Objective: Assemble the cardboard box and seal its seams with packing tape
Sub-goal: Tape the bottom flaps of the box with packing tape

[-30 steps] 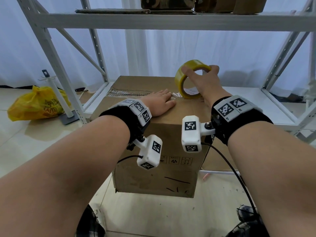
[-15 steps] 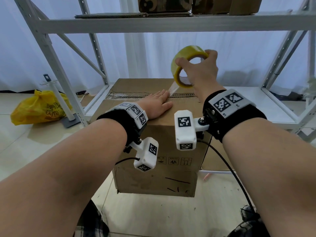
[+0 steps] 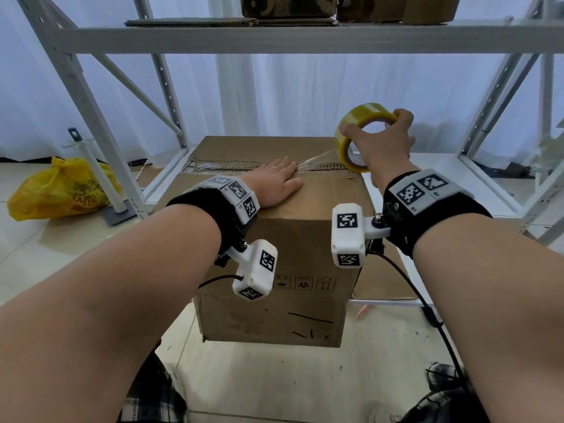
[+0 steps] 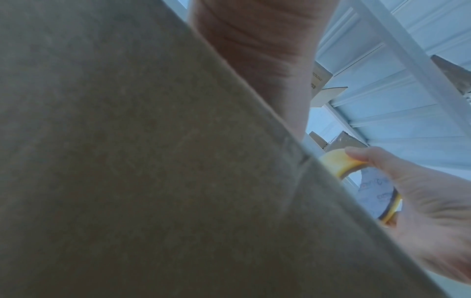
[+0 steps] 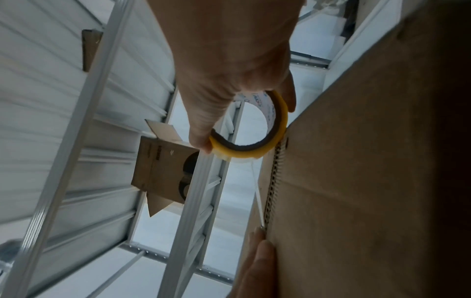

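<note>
A brown cardboard box [image 3: 305, 239] stands on the floor with its top flaps closed. My left hand [image 3: 276, 183] lies flat on the top, fingers straight, pressing the clear tape strip [image 3: 317, 158] down at the centre seam. My right hand [image 3: 381, 145] grips a yellow tape roll [image 3: 355, 129] just past the box's right top edge, with the strip stretched taut from the roll to my left fingertips. In the right wrist view the tape roll [image 5: 257, 149] sits beside the box [image 5: 369, 161]. The left wrist view shows mostly the box [image 4: 153, 161] and the tape roll [image 4: 339, 163].
A white metal shelving rack [image 3: 274, 38] stands behind and over the box, with cardboard pieces on its upper shelf. A yellow plastic bag [image 3: 61, 190] lies on the floor at the left. A cable [image 3: 427, 300] hangs from my right wrist.
My right hand has pulled the tape roll from the middle of the seam up and then right, past the box's right edge, unrolling the strip. My left hand stayed pressed on the top.
</note>
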